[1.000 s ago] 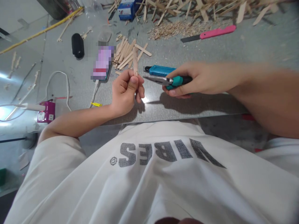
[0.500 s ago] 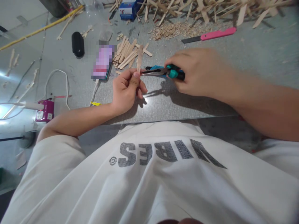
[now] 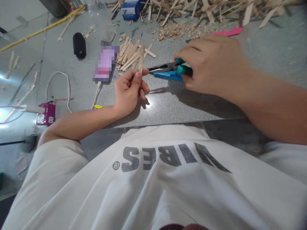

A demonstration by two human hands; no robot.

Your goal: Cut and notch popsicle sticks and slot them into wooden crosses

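Observation:
Between thumb and forefinger, my left hand (image 3: 129, 89) pinches a flat wooden popsicle stick (image 3: 141, 57) that points up and away from me. My right hand (image 3: 211, 64) is wrapped round the teal-and-black handles of long-nose pliers (image 3: 165, 67). Their metal tip is just right of my left fingertips; I cannot tell if it touches them. Under the pliers lies a blue tool or handle (image 3: 168, 75) on the grey table (image 3: 163, 111). A loose heap of popsicle sticks (image 3: 129, 54) lies just beyond my left hand.
A phone (image 3: 105, 64) with a cable and a black oval case (image 3: 79, 45) lie on the left. Behind are wood chips (image 3: 177, 31), a blue box (image 3: 130, 9) and crossed wooden sticks (image 3: 208, 9). My right hand partly covers a pink-handled knife (image 3: 230, 31).
My right hand has drawn the pliers slightly right and up, away from the stick, uncovering more of the blue tool and covering part of the pink knife. My left hand has barely moved.

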